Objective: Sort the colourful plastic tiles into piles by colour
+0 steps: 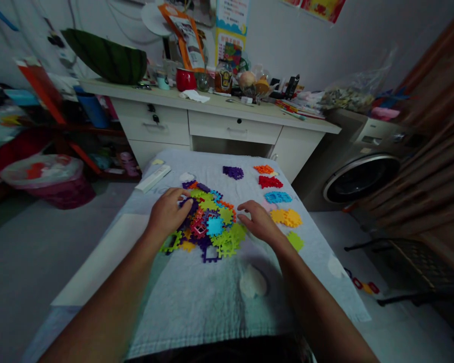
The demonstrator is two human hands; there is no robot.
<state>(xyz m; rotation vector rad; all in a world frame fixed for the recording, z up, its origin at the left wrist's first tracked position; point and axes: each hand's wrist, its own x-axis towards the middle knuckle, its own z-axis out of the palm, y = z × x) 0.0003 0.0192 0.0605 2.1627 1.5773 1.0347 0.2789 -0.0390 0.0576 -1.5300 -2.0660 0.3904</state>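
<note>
A mixed pile of toothed plastic building tiles (208, 204) in purple, green, blue, red and orange lies in the middle of the cloth-covered table. My left hand (170, 209) rests at the pile's left side, thumb and fingers apart around a dark purple tile (187, 207); no firm grip shows. Just off the right edge of the pile, my right hand (260, 221) has its fingers spread and holds nothing visible. Separate groups sit by colour: purple tiles (233, 173) at the back, then orange (263, 169), red (270, 182), blue (278, 197), yellow (286, 218) and green (295, 241) down the right.
A long white box (153, 178) lies at the table's back left. Behind stands a white desk (234, 128) carrying a watermelon piece (108, 56), jars and an orange pouch (189, 40). A washing machine (357, 156) is at right, a lined pink bin (56, 184) at left.
</note>
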